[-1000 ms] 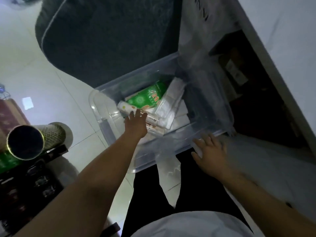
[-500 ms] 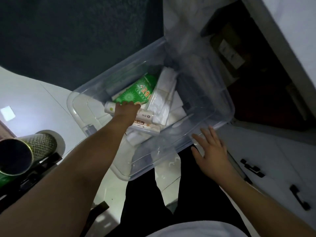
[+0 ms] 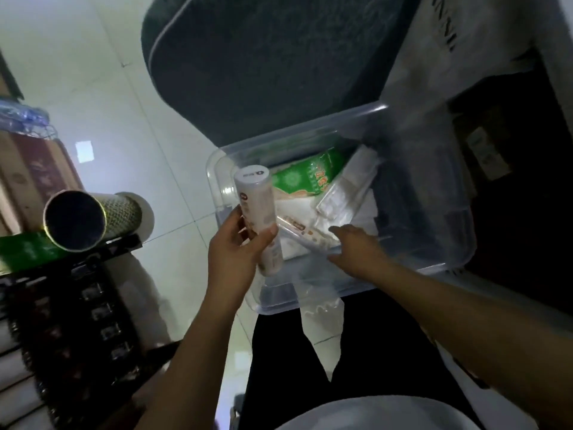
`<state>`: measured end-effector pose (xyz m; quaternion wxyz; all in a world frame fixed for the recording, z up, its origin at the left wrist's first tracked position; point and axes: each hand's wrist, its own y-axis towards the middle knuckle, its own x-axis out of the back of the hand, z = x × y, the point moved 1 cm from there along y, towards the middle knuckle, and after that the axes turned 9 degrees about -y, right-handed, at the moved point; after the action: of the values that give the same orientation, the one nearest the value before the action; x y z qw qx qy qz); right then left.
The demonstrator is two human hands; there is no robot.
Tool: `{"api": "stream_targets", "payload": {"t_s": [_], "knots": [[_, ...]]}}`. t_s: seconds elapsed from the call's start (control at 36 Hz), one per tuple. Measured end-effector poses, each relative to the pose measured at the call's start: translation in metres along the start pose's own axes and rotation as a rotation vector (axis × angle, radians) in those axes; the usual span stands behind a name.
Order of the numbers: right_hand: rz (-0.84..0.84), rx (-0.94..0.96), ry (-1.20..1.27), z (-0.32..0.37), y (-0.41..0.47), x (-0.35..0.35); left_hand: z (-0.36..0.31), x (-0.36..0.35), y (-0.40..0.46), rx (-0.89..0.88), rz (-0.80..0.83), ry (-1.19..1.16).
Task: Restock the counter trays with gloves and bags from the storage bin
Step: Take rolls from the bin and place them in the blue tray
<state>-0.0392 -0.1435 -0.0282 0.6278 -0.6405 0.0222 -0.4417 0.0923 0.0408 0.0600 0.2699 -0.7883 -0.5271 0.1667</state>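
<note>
Head view, dim light, looking down. Clear plastic storage bin [image 3: 459,231] sits on the white tiled floor [image 3: 93,88], directly ahead of the person's dark-trousered legs [image 3: 310,361]. Left hand [image 3: 235,252] is raised over the bin's near-left corner, fingers and thumb curled round a white cylindrical canister [image 3: 259,209] with a flat white cap; canister is tilted, cap end up and away, lower end beyond the palm. Right hand [image 3: 356,249] reaches into the bin across its near edge, fingers extended toward a second, similar tube [image 3: 305,232] lying on its side near the bin's middle; fingertips are at or just beside it, contact not resolvable, and whether this hand is gripping cannot be told. Other bin contents: green printed packet [image 3: 307,178] against the far-left wall, clear-wrapped flat packs [image 3: 347,187] leaning to its right, white folded material [image 3: 297,209] beneath them. Whether any of these are gloves or bags cannot be read. Surroundings: large dark textured bag [image 3: 263,57] just beyond the bin's far edge; white sheet with black lettering [image 3: 434,41] at far right; a hollow cylinder with a dark open end [image 3: 74,221] on a dark rack [image 3: 77,305] at left, near the left forearm.
</note>
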Motion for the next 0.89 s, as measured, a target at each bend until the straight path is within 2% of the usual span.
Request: {"api": "stream_targets", "payload": {"t_s": [0.11, 0.28, 0.44, 0.56, 0.75, 0.89], "knots": [[0.055, 0.059, 0.054, 0.022, 0.059, -0.006, 0.007, 0.013, -0.019, 0.023, -0.14, -0.207], [0.043, 0.098, 0.016, 0.052, 0.117, -0.029, 0.036, 0.017, -0.025, 0.098, -0.298, -0.284], [-0.035, 0.031, -0.079, 0.073, 0.127, -0.057, 0.045, 0.01, -0.025, 0.098, -0.318, -0.302], [-0.064, 0.004, -0.079, 0.072, 0.116, -0.05, 0.037, 0.001, -0.027, 0.097, -0.304, -0.299], [-0.269, 0.041, 0.297, 0.029, 0.026, 0.015, -0.009, -0.013, -0.052, 0.065, -0.288, -0.242], [-0.434, 0.023, 0.596, -0.011, -0.053, 0.068, -0.053, -0.025, -0.077, 0.012, -0.207, -0.179]]}}
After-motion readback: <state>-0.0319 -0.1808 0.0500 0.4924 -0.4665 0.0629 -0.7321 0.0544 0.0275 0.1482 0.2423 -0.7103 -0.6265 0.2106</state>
